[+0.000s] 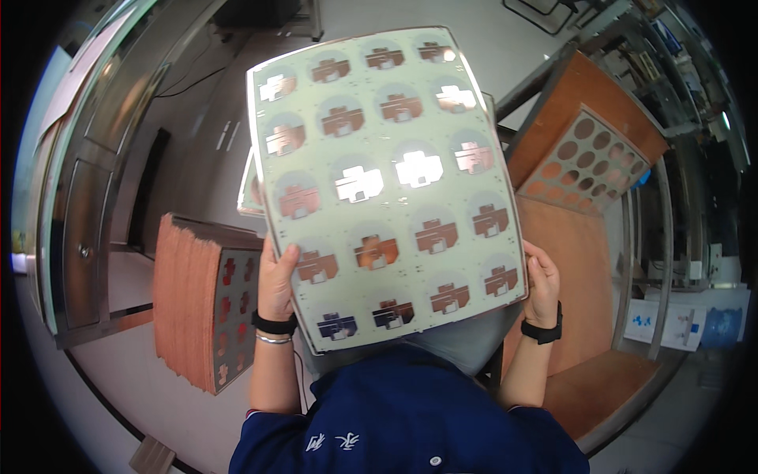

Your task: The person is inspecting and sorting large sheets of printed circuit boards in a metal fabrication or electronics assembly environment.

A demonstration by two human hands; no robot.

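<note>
Pinching one pale green panel [388,207] by its left edge, my left grip [276,283] lays one thumb on the face, its fingers out of sight behind. My right grip [542,278] is closed on the opposite edge, fingers curled at the rim. That puts the panel between my two hands, before the torso, and on it I count twenty cut-out shapes, mostly coppery: five rows of four. I wear two black wristbands [274,323], one per wrist, plus one silver bracelet [273,340] on the left. To my left stands one thick stack [186,304] of copper-edged sheets, too fine to count. On my right, one orange-brown stand [564,272] bears one grey sheet [584,163] of round coppery spots; I cannot count them exactly.
</note>
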